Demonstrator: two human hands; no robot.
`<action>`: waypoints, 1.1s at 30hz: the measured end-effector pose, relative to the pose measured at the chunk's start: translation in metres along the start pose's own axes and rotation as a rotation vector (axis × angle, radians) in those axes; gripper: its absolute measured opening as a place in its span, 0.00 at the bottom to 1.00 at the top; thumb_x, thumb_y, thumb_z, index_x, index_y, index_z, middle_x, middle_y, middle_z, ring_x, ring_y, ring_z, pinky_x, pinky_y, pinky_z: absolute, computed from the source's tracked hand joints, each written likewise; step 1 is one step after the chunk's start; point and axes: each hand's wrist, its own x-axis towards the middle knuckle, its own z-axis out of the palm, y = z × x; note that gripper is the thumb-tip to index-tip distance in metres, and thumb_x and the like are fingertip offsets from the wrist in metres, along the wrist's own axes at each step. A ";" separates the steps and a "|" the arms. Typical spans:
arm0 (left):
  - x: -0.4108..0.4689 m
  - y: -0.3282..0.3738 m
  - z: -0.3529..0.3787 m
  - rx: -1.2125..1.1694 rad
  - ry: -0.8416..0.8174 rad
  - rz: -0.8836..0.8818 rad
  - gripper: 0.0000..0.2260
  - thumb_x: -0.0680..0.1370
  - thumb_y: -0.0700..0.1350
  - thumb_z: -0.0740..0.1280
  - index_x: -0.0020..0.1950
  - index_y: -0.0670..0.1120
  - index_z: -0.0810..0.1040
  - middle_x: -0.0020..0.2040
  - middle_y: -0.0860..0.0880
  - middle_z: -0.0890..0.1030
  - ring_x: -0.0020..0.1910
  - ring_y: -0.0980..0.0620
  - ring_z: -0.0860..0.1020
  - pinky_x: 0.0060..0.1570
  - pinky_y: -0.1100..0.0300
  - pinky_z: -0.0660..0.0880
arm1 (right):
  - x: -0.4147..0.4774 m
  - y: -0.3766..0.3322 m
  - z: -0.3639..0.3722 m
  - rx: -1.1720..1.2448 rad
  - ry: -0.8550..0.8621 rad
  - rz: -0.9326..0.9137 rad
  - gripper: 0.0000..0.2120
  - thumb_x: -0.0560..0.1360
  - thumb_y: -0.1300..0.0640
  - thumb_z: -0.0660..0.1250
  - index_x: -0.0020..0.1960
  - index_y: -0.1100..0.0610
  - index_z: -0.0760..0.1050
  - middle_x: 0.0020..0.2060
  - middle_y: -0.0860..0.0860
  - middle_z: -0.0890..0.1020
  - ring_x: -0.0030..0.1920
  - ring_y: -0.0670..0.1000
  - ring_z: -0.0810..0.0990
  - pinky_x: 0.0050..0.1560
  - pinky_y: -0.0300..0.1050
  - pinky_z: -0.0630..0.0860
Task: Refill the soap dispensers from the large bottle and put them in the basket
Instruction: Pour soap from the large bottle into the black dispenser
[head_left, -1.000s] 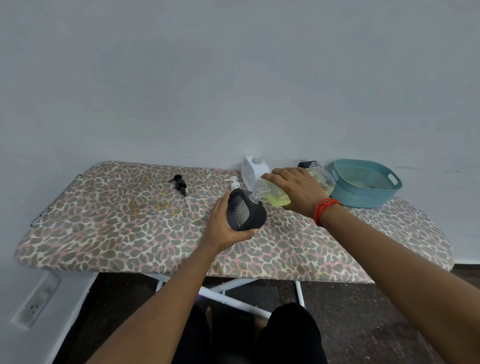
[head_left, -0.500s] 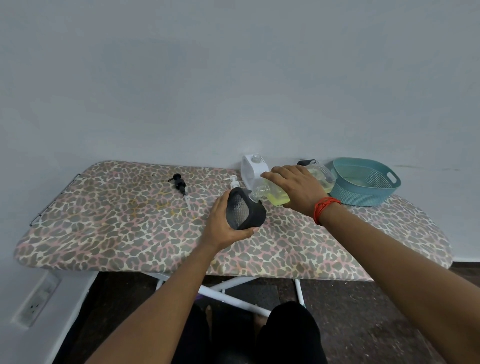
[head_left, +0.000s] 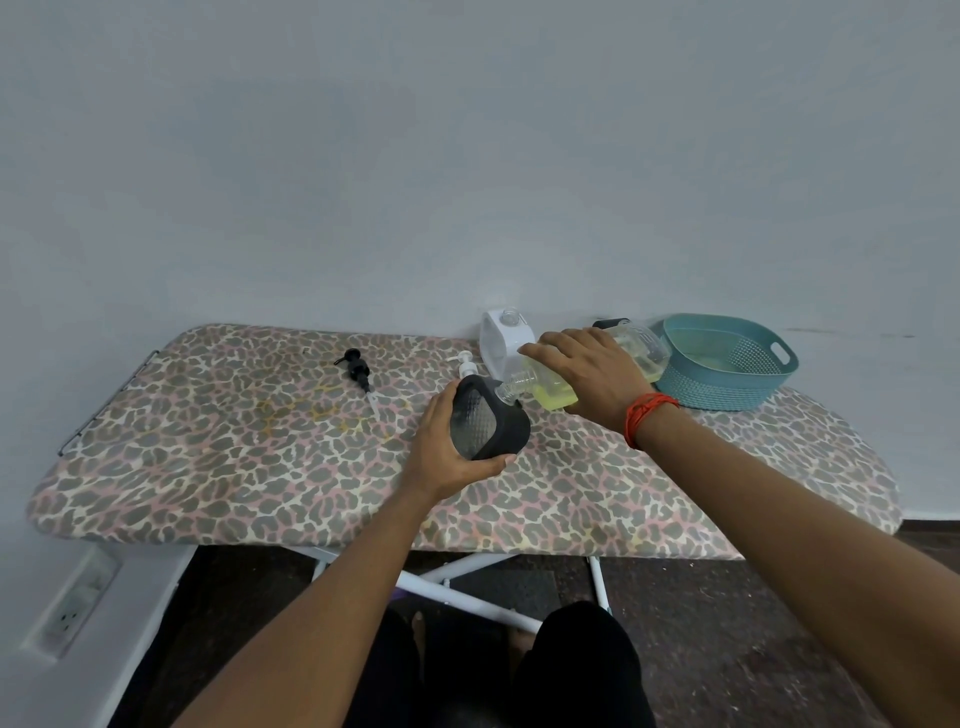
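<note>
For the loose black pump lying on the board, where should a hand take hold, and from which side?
Probably pinch the black pump at its thick collar, coming from above: it lies flat on the board, and its thin tube looks too flimsy.

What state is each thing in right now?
Black dispenser: pump off, tilted, gripped by left hand.
Large bottle: uncapped, tipped, neck at dispenser's mouth, gripped by right hand.
White dispenser: upright, no pump on.
Black pump: lying loose on board.
White pump: loose, behind black dispenser.
Basket: upright, no dispenser inside.
</note>
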 end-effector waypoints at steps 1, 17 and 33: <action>0.000 0.001 0.000 0.000 0.001 0.002 0.54 0.62 0.65 0.81 0.80 0.49 0.60 0.73 0.52 0.69 0.71 0.55 0.68 0.71 0.51 0.70 | 0.000 0.000 0.000 -0.001 -0.003 0.002 0.48 0.60 0.52 0.85 0.74 0.48 0.64 0.66 0.54 0.77 0.63 0.59 0.77 0.64 0.60 0.73; -0.001 0.002 0.000 -0.005 0.006 -0.019 0.55 0.61 0.67 0.80 0.80 0.49 0.60 0.75 0.52 0.68 0.73 0.54 0.68 0.72 0.47 0.70 | 0.000 0.001 0.001 -0.016 0.011 0.004 0.47 0.60 0.52 0.84 0.73 0.48 0.65 0.65 0.54 0.77 0.62 0.58 0.77 0.65 0.60 0.73; 0.001 0.002 0.000 -0.011 0.013 0.004 0.52 0.62 0.63 0.83 0.79 0.50 0.63 0.71 0.53 0.71 0.69 0.57 0.70 0.69 0.53 0.72 | 0.001 0.002 0.004 -0.021 0.022 0.005 0.47 0.60 0.53 0.84 0.73 0.48 0.65 0.65 0.54 0.77 0.61 0.58 0.77 0.64 0.60 0.73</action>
